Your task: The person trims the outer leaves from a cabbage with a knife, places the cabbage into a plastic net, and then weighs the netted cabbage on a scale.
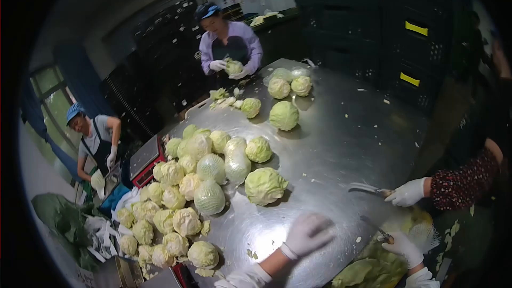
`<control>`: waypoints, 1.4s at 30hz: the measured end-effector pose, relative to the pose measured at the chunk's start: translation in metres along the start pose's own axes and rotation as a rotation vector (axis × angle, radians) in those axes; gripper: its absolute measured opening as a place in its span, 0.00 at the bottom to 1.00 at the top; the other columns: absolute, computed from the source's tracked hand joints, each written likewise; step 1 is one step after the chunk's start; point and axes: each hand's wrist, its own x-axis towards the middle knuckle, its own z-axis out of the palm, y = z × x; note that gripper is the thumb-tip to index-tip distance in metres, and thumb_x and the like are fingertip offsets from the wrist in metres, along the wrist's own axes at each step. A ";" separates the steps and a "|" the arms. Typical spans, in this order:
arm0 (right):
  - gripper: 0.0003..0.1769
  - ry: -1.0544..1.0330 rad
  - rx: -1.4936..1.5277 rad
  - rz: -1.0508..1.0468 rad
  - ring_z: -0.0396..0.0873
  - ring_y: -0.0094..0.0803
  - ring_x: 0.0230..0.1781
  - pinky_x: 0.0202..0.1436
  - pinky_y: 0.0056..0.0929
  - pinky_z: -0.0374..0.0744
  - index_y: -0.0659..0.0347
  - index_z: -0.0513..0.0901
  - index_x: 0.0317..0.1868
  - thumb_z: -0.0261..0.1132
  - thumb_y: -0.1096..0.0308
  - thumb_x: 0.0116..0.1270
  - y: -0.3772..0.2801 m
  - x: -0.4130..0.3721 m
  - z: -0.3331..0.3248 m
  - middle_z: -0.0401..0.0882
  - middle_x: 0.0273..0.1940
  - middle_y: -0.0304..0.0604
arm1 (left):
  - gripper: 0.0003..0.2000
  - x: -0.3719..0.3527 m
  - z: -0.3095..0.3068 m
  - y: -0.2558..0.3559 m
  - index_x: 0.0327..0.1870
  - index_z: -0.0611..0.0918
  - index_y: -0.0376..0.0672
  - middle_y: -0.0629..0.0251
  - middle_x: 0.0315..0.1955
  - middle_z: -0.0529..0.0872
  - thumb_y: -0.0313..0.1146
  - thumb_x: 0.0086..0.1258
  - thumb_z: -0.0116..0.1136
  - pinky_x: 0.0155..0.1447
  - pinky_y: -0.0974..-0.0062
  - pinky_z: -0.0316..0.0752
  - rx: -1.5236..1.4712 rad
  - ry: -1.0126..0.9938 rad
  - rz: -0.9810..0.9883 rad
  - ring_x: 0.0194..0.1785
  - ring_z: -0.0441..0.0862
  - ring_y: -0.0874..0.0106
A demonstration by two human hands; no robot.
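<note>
My left hand (310,236), in a white glove, is over the metal table (346,138) near its front edge. Motion smears its fingers, and I see nothing held in it. My right hand (404,249), also gloved, is closed around the handle of a knife (381,231), whose blade points up and left. Below that knife lie loose green cabbage leaves (370,273). The nearest whole cabbage (265,186) sits beyond my left hand. A co-worker's gloved hand (408,193), with a patterned sleeve, holds another knife (368,188) close to my right hand.
Several cabbages (173,197) crowd the table's left side, some in white foam nets (209,197). Red-edged scales (146,160) stand at left. Across the table a person (230,48) holds a cabbage; another person (97,141) works at far left. Dark crates (341,26) are stacked behind.
</note>
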 end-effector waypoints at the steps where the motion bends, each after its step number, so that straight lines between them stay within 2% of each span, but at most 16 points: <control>1: 0.15 0.022 0.019 0.014 0.80 0.26 0.33 0.42 0.30 0.80 0.60 0.89 0.49 0.72 0.64 0.65 -0.009 -0.005 0.006 0.88 0.34 0.39 | 0.26 0.022 -0.039 -0.014 0.62 0.83 0.46 0.56 0.46 0.87 0.46 0.64 0.69 0.60 0.61 0.76 0.214 -0.017 -0.125 0.53 0.84 0.61; 2: 0.14 0.057 0.174 -0.100 0.81 0.25 0.36 0.46 0.30 0.81 0.62 0.89 0.50 0.71 0.66 0.67 -0.017 -0.009 0.013 0.88 0.36 0.38 | 0.31 0.021 -0.045 -0.068 0.62 0.83 0.48 0.51 0.57 0.83 0.52 0.59 0.73 0.67 0.53 0.72 0.361 0.214 -0.049 0.62 0.79 0.54; 4: 0.15 0.023 0.417 -0.168 0.82 0.24 0.44 0.53 0.30 0.80 0.67 0.86 0.54 0.68 0.68 0.71 -0.042 -0.017 0.029 0.88 0.39 0.37 | 0.47 0.038 -0.077 -0.102 0.72 0.76 0.53 0.50 0.74 0.67 0.64 0.48 0.75 0.74 0.39 0.60 0.587 0.181 -0.218 0.76 0.59 0.42; 6: 0.21 -0.155 0.674 -0.136 0.82 0.24 0.48 0.55 0.28 0.80 0.67 0.83 0.60 0.70 0.66 0.71 -0.058 -0.018 0.056 0.87 0.44 0.40 | 0.61 0.054 -0.101 -0.100 0.81 0.63 0.61 0.47 0.81 0.56 0.69 0.39 0.77 0.76 0.26 0.48 0.749 -0.052 -0.536 0.82 0.47 0.38; 7: 0.25 -0.246 0.839 -0.156 0.81 0.24 0.49 0.54 0.26 0.81 0.65 0.82 0.63 0.73 0.63 0.69 -0.055 -0.013 0.086 0.87 0.47 0.42 | 0.64 0.050 -0.103 -0.122 0.82 0.62 0.61 0.45 0.81 0.55 0.67 0.37 0.80 0.79 0.31 0.47 0.777 -0.067 -0.577 0.82 0.46 0.36; 9: 0.28 -0.201 1.022 -0.150 0.81 0.24 0.51 0.55 0.25 0.80 0.63 0.79 0.66 0.71 0.61 0.71 -0.065 -0.014 0.133 0.85 0.49 0.43 | 0.64 0.041 -0.109 -0.148 0.81 0.62 0.58 0.40 0.80 0.55 0.62 0.35 0.84 0.81 0.46 0.54 0.622 0.002 -0.548 0.80 0.51 0.35; 13: 0.27 -0.093 1.131 -0.031 0.81 0.24 0.50 0.55 0.25 0.80 0.63 0.79 0.67 0.71 0.60 0.71 -0.060 -0.028 0.134 0.85 0.48 0.43 | 0.58 0.023 -0.111 -0.141 0.72 0.70 0.48 0.46 0.67 0.70 0.57 0.33 0.86 0.73 0.50 0.65 0.519 0.104 -0.536 0.70 0.65 0.44; 17: 0.27 -0.141 1.029 0.006 0.81 0.25 0.49 0.54 0.25 0.80 0.62 0.80 0.67 0.71 0.60 0.71 -0.052 -0.039 0.127 0.85 0.47 0.42 | 0.54 -0.013 -0.105 -0.130 0.68 0.70 0.44 0.49 0.59 0.71 0.49 0.34 0.86 0.72 0.53 0.66 0.585 0.204 -0.476 0.66 0.69 0.48; 20: 0.27 -0.255 0.850 -0.024 0.81 0.25 0.49 0.54 0.25 0.80 0.62 0.80 0.67 0.70 0.59 0.72 -0.048 -0.044 0.143 0.85 0.47 0.42 | 0.56 -0.053 -0.093 -0.129 0.67 0.69 0.40 0.49 0.58 0.70 0.49 0.30 0.88 0.70 0.50 0.65 0.501 0.483 -0.451 0.64 0.68 0.47; 24: 0.27 -0.372 0.634 -0.066 0.81 0.25 0.48 0.54 0.26 0.80 0.61 0.80 0.67 0.70 0.59 0.72 -0.044 -0.050 0.161 0.85 0.45 0.42 | 0.43 -0.138 -0.078 -0.092 0.69 0.66 0.37 0.56 0.61 0.72 0.25 0.52 0.82 0.68 0.67 0.74 -0.204 0.836 -0.592 0.63 0.75 0.66; 27: 0.24 -0.427 0.592 0.029 0.82 0.29 0.40 0.47 0.32 0.81 0.61 0.81 0.62 0.69 0.58 0.72 -0.090 -0.038 0.136 0.82 0.38 0.43 | 0.32 -0.199 -0.073 -0.045 0.69 0.65 0.41 0.59 0.58 0.77 0.26 0.67 0.70 0.64 0.64 0.78 -0.597 0.937 -0.814 0.59 0.79 0.65; 29: 0.21 -0.189 0.397 -0.265 0.84 0.37 0.39 0.45 0.37 0.81 0.64 0.81 0.56 0.69 0.58 0.70 -0.099 -0.027 0.148 0.83 0.37 0.51 | 0.32 -0.232 -0.066 -0.006 0.68 0.66 0.42 0.59 0.60 0.77 0.23 0.66 0.71 0.67 0.65 0.76 -0.764 1.004 -0.914 0.60 0.79 0.65; 33: 0.18 -0.230 0.228 -0.271 0.84 0.56 0.41 0.46 0.44 0.81 0.66 0.77 0.53 0.65 0.63 0.70 -0.142 -0.017 0.161 0.83 0.39 0.59 | 0.35 -0.268 -0.048 0.062 0.71 0.62 0.43 0.58 0.63 0.74 0.23 0.66 0.70 0.68 0.63 0.75 -0.732 1.038 -1.005 0.64 0.76 0.64; 36: 0.19 -0.389 0.332 -0.270 0.83 0.59 0.44 0.49 0.46 0.81 0.66 0.76 0.57 0.64 0.63 0.71 -0.154 -0.009 0.203 0.83 0.43 0.60 | 0.42 -0.309 -0.029 0.072 0.72 0.60 0.41 0.57 0.65 0.70 0.29 0.61 0.77 0.73 0.65 0.68 -0.608 0.974 -1.094 0.66 0.72 0.65; 38: 0.21 -0.350 0.346 -0.491 0.82 0.63 0.50 0.53 0.53 0.80 0.65 0.74 0.60 0.60 0.62 0.73 -0.162 -0.008 0.221 0.81 0.50 0.66 | 0.44 -0.319 -0.027 0.073 0.72 0.60 0.40 0.56 0.66 0.68 0.31 0.58 0.79 0.74 0.65 0.67 -0.504 0.915 -1.092 0.67 0.71 0.65; 42: 0.24 -0.529 0.250 -0.418 0.81 0.64 0.51 0.54 0.56 0.79 0.62 0.69 0.66 0.57 0.61 0.75 -0.173 -0.014 0.228 0.80 0.54 0.65 | 0.53 -0.291 -0.030 0.078 0.73 0.58 0.35 0.53 0.70 0.65 0.41 0.51 0.84 0.77 0.62 0.63 -0.200 0.745 -0.909 0.72 0.67 0.62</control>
